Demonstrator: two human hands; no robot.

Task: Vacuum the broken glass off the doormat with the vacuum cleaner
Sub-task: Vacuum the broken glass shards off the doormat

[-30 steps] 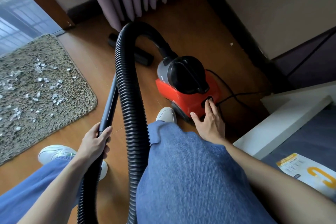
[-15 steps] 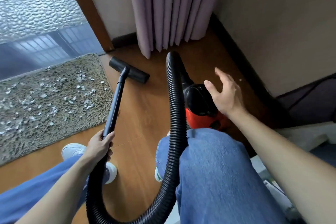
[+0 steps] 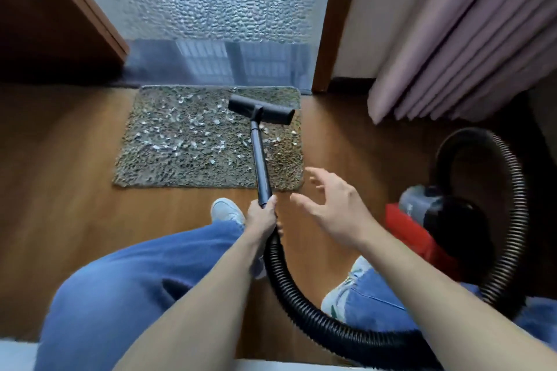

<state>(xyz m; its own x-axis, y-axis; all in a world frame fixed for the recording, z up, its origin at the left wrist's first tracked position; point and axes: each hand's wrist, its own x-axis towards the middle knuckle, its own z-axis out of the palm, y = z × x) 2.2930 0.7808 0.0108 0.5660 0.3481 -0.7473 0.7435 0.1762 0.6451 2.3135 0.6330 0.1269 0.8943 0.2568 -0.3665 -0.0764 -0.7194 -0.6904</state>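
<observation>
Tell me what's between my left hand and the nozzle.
The black wand, gripped by the left hand, runs to the nozzle over the doormat, glass beside it; head view.

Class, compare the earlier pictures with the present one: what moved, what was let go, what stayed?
The nozzle moved from the floor near the curtain onto the doormat, at its far right. The right hand left the vacuum body and hovers open beside the wand. Unchanged: the left hand grips the wand; glass shards cover the mat.

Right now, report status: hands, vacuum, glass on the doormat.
Left hand grips black vacuum wand; right hand open, empty. Black floor nozzle on grey shaggy doormat, white glass shards beside it. Ribbed black hose loops near feet.
</observation>
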